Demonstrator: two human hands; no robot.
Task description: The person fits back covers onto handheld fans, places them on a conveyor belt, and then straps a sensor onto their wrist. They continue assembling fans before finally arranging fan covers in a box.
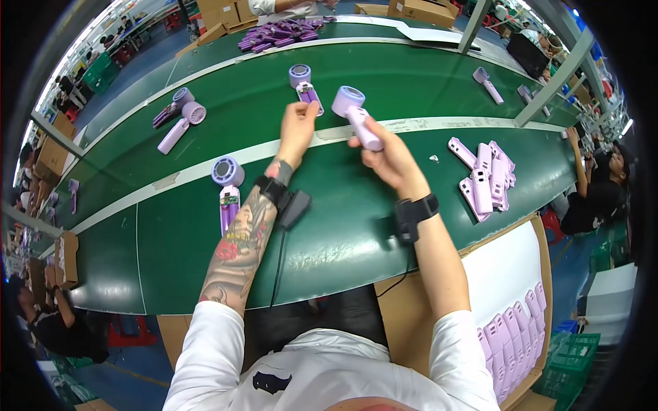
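Note:
My right hand (pixel 392 156) is closed around the handle of a lilac handheld fan (pixel 349 103), its round head tilted up and away. To its left, a second handheld fan (pixel 299 74) lies with its handle uncovered, showing a purple inside. My left hand (pixel 299 130) has its thumb and fingers pinched at the lower end of that uncovered handle. Beside my left forearm lies another opened fan (pixel 227 171), with a green circuit board showing below its head; the forearm partly covers its handle. Lilac handle covers (pixel 483 175) form a loose pile to the right of my right hand.
Farther left, a closed lilac fan (pixel 181 127) lies near an opened one (pixel 179 99). Purple parts (pixel 277 34) are heaped at the far side. A cardboard box (pixel 541 253) with rows of covers stands lower right. Metal posts (pixel 558 79) rise at right. Other people sit at both sides.

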